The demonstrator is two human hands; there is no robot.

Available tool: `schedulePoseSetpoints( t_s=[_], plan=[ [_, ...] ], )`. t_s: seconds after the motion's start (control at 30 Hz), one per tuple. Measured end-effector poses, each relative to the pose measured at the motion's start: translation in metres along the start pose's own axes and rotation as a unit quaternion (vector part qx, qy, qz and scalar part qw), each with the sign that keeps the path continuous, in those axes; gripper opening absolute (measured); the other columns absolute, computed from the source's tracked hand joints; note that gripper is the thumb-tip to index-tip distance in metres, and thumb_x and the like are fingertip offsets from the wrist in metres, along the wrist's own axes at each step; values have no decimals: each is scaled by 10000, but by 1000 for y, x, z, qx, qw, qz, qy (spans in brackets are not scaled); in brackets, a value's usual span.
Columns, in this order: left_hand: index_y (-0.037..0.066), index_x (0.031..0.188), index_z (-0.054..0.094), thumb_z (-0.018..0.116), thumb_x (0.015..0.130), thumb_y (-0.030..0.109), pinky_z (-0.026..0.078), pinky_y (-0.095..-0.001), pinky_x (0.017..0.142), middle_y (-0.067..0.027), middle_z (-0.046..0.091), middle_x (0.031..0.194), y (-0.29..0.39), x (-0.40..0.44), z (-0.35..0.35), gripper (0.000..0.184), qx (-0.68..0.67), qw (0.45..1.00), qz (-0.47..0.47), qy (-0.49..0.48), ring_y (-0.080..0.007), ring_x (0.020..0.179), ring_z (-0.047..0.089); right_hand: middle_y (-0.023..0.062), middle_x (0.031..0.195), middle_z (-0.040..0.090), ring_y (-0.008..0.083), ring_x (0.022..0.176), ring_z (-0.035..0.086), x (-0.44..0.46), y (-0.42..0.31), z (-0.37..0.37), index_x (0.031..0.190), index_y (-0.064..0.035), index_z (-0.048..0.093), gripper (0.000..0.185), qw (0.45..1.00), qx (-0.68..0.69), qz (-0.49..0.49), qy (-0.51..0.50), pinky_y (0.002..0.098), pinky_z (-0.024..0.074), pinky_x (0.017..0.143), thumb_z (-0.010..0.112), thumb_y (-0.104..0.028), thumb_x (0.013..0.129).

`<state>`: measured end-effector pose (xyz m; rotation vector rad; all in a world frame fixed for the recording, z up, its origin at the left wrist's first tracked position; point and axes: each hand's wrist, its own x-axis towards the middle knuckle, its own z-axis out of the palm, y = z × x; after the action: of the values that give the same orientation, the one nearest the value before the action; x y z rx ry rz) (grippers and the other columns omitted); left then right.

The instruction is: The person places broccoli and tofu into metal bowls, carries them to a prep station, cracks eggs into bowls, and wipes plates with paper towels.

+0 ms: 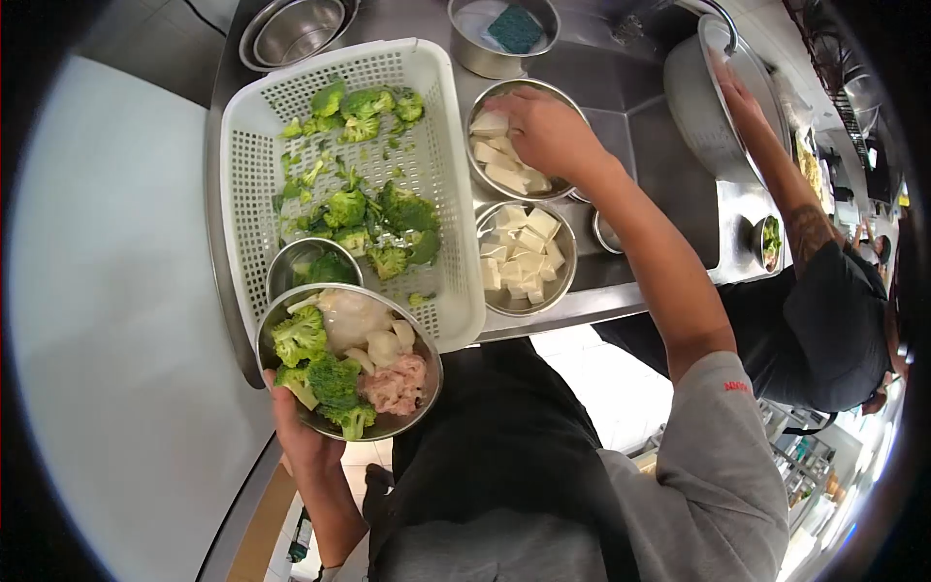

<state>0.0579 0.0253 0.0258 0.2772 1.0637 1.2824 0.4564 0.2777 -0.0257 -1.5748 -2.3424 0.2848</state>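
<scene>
My left hand [305, 436] grips the rim of a steel bowl [396, 423] from below left. Inside it lie broccoli florets [335, 380], pink minced meat [395, 384], pale round slices [383, 346] and a whitish translucent piece [354, 318] whose kind I cannot make out. My right hand [548, 131] reaches into another steel bowl [472, 160], its curled fingers at a white tofu piece [490, 123]; the fingertips are partly hidden. Just below that stands a bowl [529, 308] of tofu cubes [524, 257].
A white perforated basket [465, 223] holds more broccoli, with a small steel bowl [274, 274] in its near corner. A pot [485, 63] with a green scouring pad [515, 29] stands behind. At right, a co-worker's hand [737, 92] touches a large pot [693, 107] over the sink [669, 184].
</scene>
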Motion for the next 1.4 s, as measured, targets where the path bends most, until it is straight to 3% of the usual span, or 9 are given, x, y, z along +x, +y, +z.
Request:
schedulePoseSetpoints(
  t_s=[0.17,0.67,0.87,1.0,1.1,1.2,1.23,1.33,1.4],
  plan=[
    [90,1537,357,366,1101,432,453,-486,1101,-136,490,1502,3,-7,-14,554,-14,999,-5,-31,-316,1323,535,168,1241,597,384,1095,639,18,-13,2,1269,-166,635,471,984,-51,86,-145,479,528,941,694,-113,805],
    [94,1535,370,399,1084,480,428,-501,1123,-132,496,1499,-4,-10,-12,594,-7,1000,-20,-17,-322,1329,529,166,1222,561,357,1049,659,-3,-11,-20,1127,-135,665,335,990,70,17,-122,470,533,921,710,-157,796],
    [100,1536,371,399,1086,469,437,-501,1113,-128,493,1502,-8,-8,7,582,-9,999,-31,-15,-322,1327,529,183,1273,579,389,1103,653,5,-35,-8,1133,-113,726,361,984,-49,48,-166,439,547,937,738,-220,788],
    [104,1529,376,391,1093,451,443,-493,1107,-128,501,1490,-8,-9,23,558,-8,1000,-28,-10,-314,1311,541,143,1260,614,294,1071,676,-6,4,9,1152,-76,742,354,990,125,46,-46,377,566,897,756,-187,816],
    [93,1516,392,378,1098,440,448,-484,1103,-134,518,1470,-12,-4,33,544,-5,1000,-17,16,-313,1298,552,49,1206,637,119,1018,641,-12,25,9,1196,-63,740,328,902,401,155,-44,276,551,844,731,-88,869],
    [91,1502,413,373,1101,436,465,-479,1086,-134,548,1436,-18,6,44,531,-15,997,-21,66,-307,1276,570,38,1202,643,106,1010,635,-12,19,-9,1205,-83,741,321,812,507,283,-68,255,537,847,727,-92,885],
    [87,1555,318,336,1117,413,423,-479,1139,-134,484,1504,-16,13,41,546,-18,999,-44,-6,-300,1353,511,85,1239,654,145,1055,642,-11,14,-12,1228,-68,710,327,788,552,269,-32,298,543,875,689,-132,908],
    [64,1517,394,345,1115,441,437,-434,1129,-114,531,1469,-27,35,46,553,-19,998,-57,-19,-253,1323,540,161,1298,643,220,1144,632,-12,40,4,1237,-33,668,331,559,785,264,33,386,549,912,616,-176,943],
    [45,1500,415,359,1108,464,448,-415,1119,-116,530,1469,-28,48,66,577,-28,997,-72,-7,-245,1311,551,189,1295,652,274,1205,616,-7,30,-18,1214,-20,616,335,449,868,209,-45,473,510,977,576,-219,947]
  ],
)
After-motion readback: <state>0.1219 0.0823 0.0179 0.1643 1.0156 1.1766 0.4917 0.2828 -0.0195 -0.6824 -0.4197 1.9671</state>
